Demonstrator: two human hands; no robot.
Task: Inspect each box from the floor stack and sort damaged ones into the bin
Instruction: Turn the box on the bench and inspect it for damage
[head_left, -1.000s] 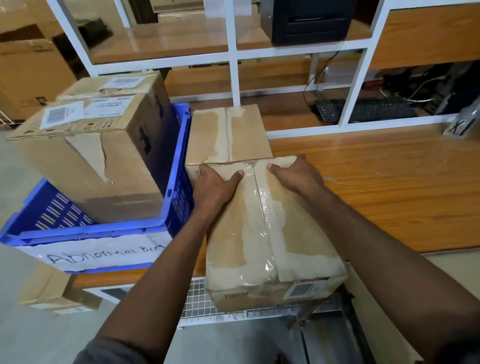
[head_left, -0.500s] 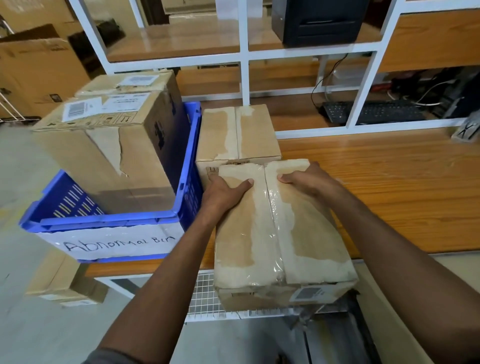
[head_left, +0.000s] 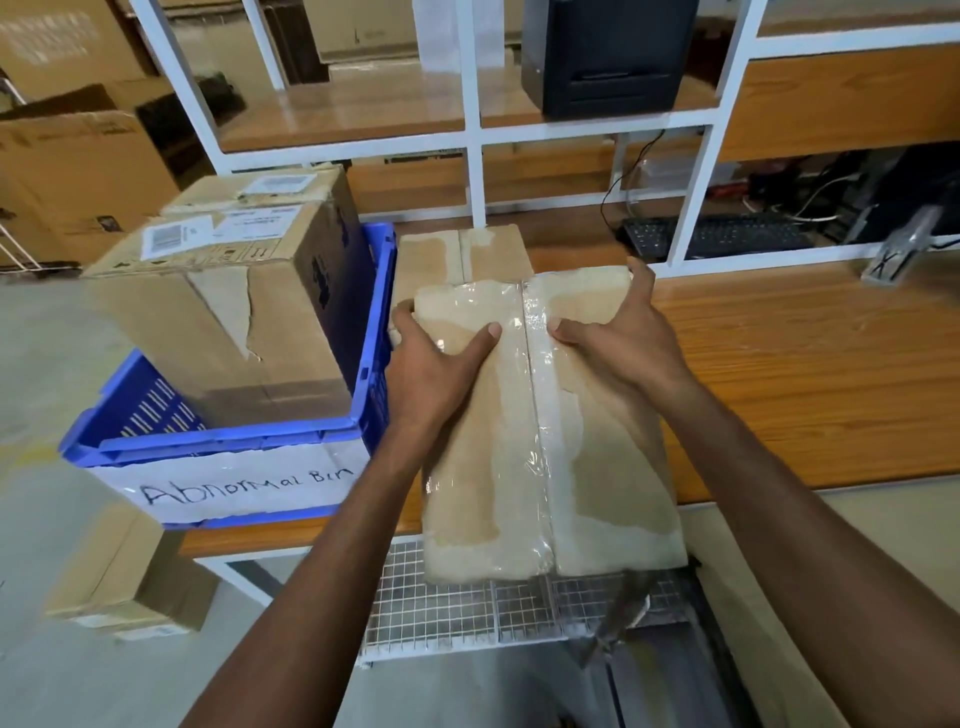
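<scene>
While the person is holding a taped cardboard box (head_left: 545, 441) over the near edge of the wooden bench (head_left: 805, 374), it is now tipping its broad top face up toward the camera. The labelled near end that was showing half a second ago is no longer in view. The right hand (head_left: 623, 348) is sitting further out toward the far right corner than before, and the left hand (head_left: 431, 374) is staying at the far left corner.

Both hands are gripping the box firmly. The left thumb is lying across the top face while its fingers are curling round the left edge. The right thumb is pressing beside the clear tape seam, with fingers reaching over the far edge. Both forearms are stretching forward from the bottom of the frame.

Another plain box (head_left: 462, 254) is resting on the bench just behind the held one. To the left, the blue bin (head_left: 228, 441) (hand-labelled "Abnormal Bin") is holding a torn box (head_left: 234, 322). One more box (head_left: 124, 577) is sitting on the floor below the bin.
</scene>
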